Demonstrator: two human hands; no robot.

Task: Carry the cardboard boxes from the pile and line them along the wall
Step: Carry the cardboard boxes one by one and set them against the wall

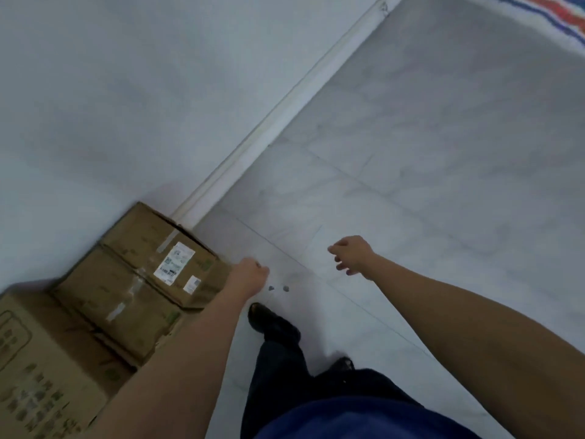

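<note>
I see the wall (126, 106) filling the left side and the floor (427, 185) the right, with the baseboard (278, 122) running between them from lower left to upper right. This line is the axis that matters.

At least 3 boxes already stand in a row against the wall at the lower left. They are the near box (41, 359), the middle box (114, 302) and the end box (158, 245), which has white labels on top. The long side of the row follows the baseboard. Beyond the end box the wall foot is bare, so I judge that the next box belongs there, ahead and to the left of the person. The pile is not in view.

Both arms reach forward and carry nothing. The left hand (250, 275) is just beside the right edge of the end box. Its fingers are curled loosely under the palm and hold nothing, and the blur does not let me say if it touches the cardboard. The right hand (351, 256) hangs over bare floor, well apart from the boxes, with its fingers spread and relaxed.

So the left hand is nearer to the row and the wall. I judge that a new box must come in from the right and go down with its long side along the baseboard.

A dark shoe (269, 318) points forward below the left hand, and 2 small grey spots (278, 288) lie on the floor just before it.
</note>
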